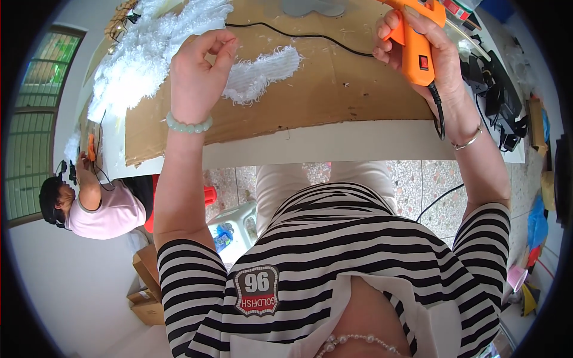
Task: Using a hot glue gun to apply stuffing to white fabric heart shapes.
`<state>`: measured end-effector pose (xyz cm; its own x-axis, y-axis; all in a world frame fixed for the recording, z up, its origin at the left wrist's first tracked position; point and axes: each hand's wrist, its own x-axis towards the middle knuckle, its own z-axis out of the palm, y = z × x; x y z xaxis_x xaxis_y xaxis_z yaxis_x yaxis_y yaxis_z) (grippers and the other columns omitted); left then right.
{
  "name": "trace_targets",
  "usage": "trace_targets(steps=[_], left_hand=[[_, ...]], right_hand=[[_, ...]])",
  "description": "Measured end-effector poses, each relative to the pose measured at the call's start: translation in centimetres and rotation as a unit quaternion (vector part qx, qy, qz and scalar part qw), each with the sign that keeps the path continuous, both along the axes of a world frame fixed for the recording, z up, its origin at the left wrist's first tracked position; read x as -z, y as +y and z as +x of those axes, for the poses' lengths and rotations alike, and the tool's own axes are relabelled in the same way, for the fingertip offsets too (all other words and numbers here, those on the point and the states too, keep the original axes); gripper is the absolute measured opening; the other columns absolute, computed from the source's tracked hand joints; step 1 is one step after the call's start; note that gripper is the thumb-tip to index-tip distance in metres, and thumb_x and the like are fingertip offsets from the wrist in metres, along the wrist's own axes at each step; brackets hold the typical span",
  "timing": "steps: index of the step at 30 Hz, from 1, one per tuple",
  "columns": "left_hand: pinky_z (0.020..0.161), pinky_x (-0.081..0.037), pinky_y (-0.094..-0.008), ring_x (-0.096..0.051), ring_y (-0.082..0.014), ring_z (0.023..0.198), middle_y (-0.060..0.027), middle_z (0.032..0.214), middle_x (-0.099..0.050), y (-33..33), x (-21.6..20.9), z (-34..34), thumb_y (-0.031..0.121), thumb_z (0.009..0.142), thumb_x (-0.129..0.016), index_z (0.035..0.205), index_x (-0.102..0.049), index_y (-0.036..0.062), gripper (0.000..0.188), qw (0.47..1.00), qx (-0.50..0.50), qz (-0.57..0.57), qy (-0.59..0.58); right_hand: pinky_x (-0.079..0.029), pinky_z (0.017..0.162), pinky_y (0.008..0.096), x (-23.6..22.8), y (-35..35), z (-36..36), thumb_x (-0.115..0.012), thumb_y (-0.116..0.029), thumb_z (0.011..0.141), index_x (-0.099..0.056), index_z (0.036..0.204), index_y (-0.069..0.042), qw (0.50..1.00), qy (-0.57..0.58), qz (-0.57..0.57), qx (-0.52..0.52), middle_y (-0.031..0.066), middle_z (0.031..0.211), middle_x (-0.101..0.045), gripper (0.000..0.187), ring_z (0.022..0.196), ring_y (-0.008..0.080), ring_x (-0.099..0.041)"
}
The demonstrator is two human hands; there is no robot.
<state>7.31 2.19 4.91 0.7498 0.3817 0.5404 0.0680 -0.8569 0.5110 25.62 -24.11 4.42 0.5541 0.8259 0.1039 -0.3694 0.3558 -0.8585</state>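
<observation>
My right hand (449,67) is wrapped round an orange hot glue gun (418,56), its black cord (440,113) hanging from the handle's end. The gun is raised over the right part of a brown cardboard sheet (346,98). My left hand (200,71) is closed in a pinch of thumb and forefinger; whatever may be between the tips is too small or hidden to name. Just right of it, a short strip of white fluffy trim (265,73) lies on the cardboard. A big heap of the same white fringe (140,56) spreads behind and left of my left hand.
A black cable (298,36) crosses the cardboard. Grey flat shapes (313,6) lie at the far edge. Black adapters and wires (501,107) crowd the table's right side. At left, another person (101,209) works with an orange tool. A white stool (239,224) stands below the table.
</observation>
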Motion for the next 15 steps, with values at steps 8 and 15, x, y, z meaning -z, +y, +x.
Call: trace_targets(steps=[8,15], left_hand=[[0.085,-0.046,-0.0408,-0.057,-0.0247,0.081,-0.0043,0.077,-0.062,-4.1,2.0,-1.0,0.011,0.064,-0.077,0.078,-0.066,0.0097,0.018,0.959,0.064,0.275,0.03],[0.087,-0.044,-0.0441,-0.057,-0.0263,0.086,-0.004,0.08,-0.06,-3.8,3.3,-0.2,0.01,0.069,-0.072,0.078,-0.066,0.0094,0.012,0.921,0.069,0.381,0.04]], right_hand=[[-0.052,0.071,0.0298,-0.1,2.5,-1.0,-0.058,-0.025,0.092,-0.059,0.094,-0.004,0.997,0.007,-0.073,-0.003,0.0102,0.087,-0.065,0.021,0.075,0.0184,-0.062],[-0.051,0.069,0.0261,0.6,5.2,-1.0,-0.058,-0.022,0.092,-0.059,0.098,-0.004,0.991,-0.02,-0.129,-0.041,0.0068,0.087,-0.064,0.019,0.076,0.0139,-0.061]])
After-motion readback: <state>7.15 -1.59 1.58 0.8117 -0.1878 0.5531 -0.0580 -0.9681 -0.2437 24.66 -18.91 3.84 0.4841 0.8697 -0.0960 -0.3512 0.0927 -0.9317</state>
